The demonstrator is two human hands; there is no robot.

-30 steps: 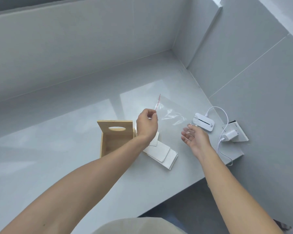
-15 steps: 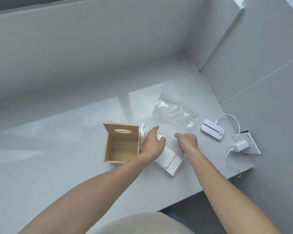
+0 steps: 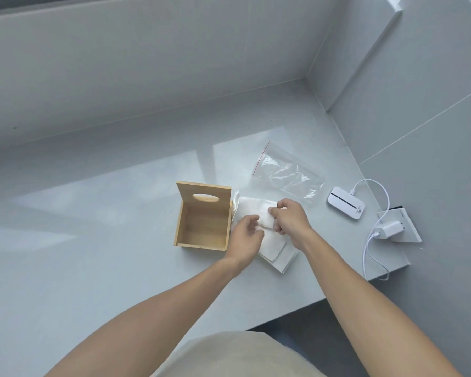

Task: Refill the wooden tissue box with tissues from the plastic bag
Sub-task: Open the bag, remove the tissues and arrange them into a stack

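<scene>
- We are pinching a white tissue [image 3: 256, 213] with our right hand [image 3: 290, 221], thumb and fingers closed on its right edge.
- Our left hand [image 3: 246, 236] is touching the near side of the tissue with loosely curled fingers; we cannot tell if it is gripping.
- The wooden tissue box [image 3: 203, 217] is sitting open and empty just left of the tissues.
- The clear plastic bag [image 3: 286, 172] is lying flat and empty, farther away to the right.
- More tissues [image 3: 279, 253] are lying under our hands on the grey counter [image 3: 93, 254].

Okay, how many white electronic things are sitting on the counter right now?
2. A flat white device lies right of the plastic bag, and a white charger plug sits in an outlet plate near the counter's right edge, joined by a cable. Nothing else seems hidden.
</scene>
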